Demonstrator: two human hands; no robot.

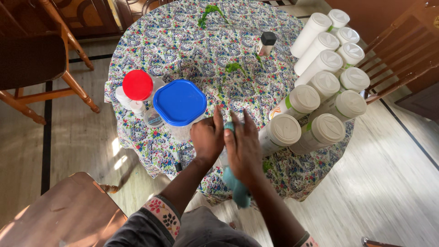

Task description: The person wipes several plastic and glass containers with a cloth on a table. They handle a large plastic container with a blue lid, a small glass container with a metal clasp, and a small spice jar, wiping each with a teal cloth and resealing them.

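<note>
My left hand (208, 137) and my right hand (244, 148) are pressed close together over the near edge of a round table with a flowered cloth (192, 45). Between them is a clear object, mostly hidden by my fingers. My right hand presses a teal cloth (235, 187) against it, and the cloth's tail hangs below my wrist. A container with a blue lid (179, 101) stands just left of my left hand. White-lidded canisters (283, 130) stand just right of my right hand.
Several white canisters (327, 61) fill the table's right side. A red-lidded jar (137, 85) and small bottles stand at the left. A black-capped bottle (266, 42) and green sprigs (209, 11) lie further back. Wooden chairs stand at left (32, 59), right (402, 55) and near left (64, 210).
</note>
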